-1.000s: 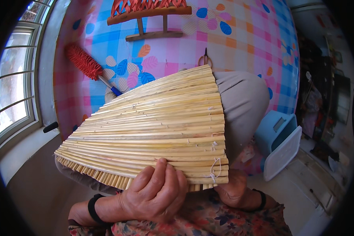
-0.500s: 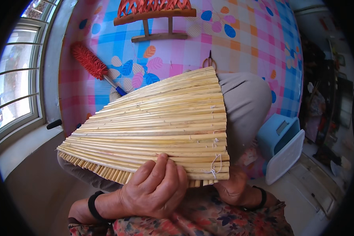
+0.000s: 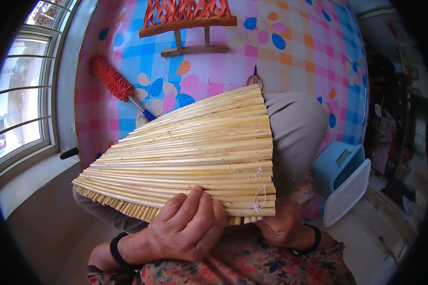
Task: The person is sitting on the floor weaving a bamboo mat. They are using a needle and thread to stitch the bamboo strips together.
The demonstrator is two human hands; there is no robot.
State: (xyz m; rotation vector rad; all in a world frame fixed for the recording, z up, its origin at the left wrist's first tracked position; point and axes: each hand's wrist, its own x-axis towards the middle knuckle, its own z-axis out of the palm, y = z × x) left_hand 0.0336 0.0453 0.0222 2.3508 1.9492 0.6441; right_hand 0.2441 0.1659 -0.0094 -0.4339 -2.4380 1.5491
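A mat of pale yellow stalks (image 3: pixel 190 152), laid side by side, rests across my lap and narrows toward the left. Its near side folds under, so a row of stalk ends shows below. My left hand (image 3: pixel 188 223) is closed on this near edge, fingertips bent over the top stalks. At the right corner, white thread (image 3: pixel 257 204) is knotted around the stalks, with a loose loop. My right hand (image 3: pixel 278 225) sits curled under that corner; the mat hides its fingertips and whatever they hold.
Scissors (image 3: pixel 255 78) lie beyond the mat on a patterned cloth (image 3: pixel 299 66). A red duster (image 3: pixel 111 78) lies at the left, near a barred window (image 3: pixel 21 90). A wooden stand with red strips (image 3: pixel 190 28) is at the far side. A blue bin (image 3: pixel 337 164) with a white lid (image 3: pixel 348 192) stands right.
The whole view has shifted slightly, with the background a little lower and to the right. Both hands keep their places on the mat.
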